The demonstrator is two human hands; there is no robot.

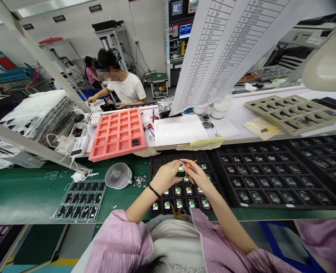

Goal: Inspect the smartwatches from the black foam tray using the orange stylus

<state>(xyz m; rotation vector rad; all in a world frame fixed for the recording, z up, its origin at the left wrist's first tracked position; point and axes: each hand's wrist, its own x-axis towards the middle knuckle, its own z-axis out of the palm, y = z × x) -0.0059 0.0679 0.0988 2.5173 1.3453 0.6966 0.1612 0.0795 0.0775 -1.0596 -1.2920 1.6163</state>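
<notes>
My left hand [167,176], with a dark band round its wrist, is closed round a small smartwatch body [180,173] whose lit screen shows green and white. My right hand [198,177] meets it from the other side, fingers closed on a thin orange-handled tool [191,163]. The tool's tip lies at the watch's upper edge; its exact kind is hidden by the fingers. Directly below both hands is a black foam tray [172,211] holding several watch bodies with lit screens [178,190].
Right of me lie more black trays of watches [266,180]. To the left are a small grey fan [118,176], scattered small pieces [139,181] and a clear tray of black parts [81,200]. A pink foam tray [118,132] and hanging paper sheets [213,49] are ahead; a co-worker [125,85] sits beyond.
</notes>
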